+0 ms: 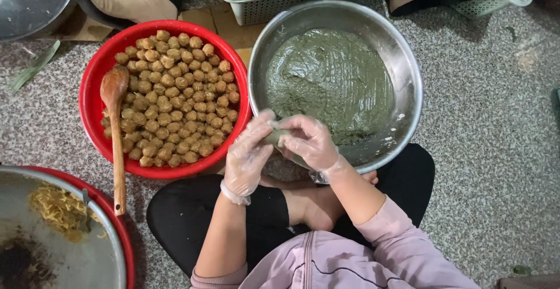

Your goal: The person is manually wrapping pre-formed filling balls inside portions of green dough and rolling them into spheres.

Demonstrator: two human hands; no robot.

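Now pressing small lump of green dough (275, 135) between gloved left hand (248, 155) and right hand (309, 141), fingers curled around it, above near rim of steel bowl (408, 85), beside red basin (88, 99) of brown balls (175, 96).

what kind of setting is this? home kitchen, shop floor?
Likely an informal food-prep spot on a speckled floor, not a counter kitchen. The person sits cross-legged, gloved hands shaping green dough over a steel bowl, beside a red basin of brown filling balls.
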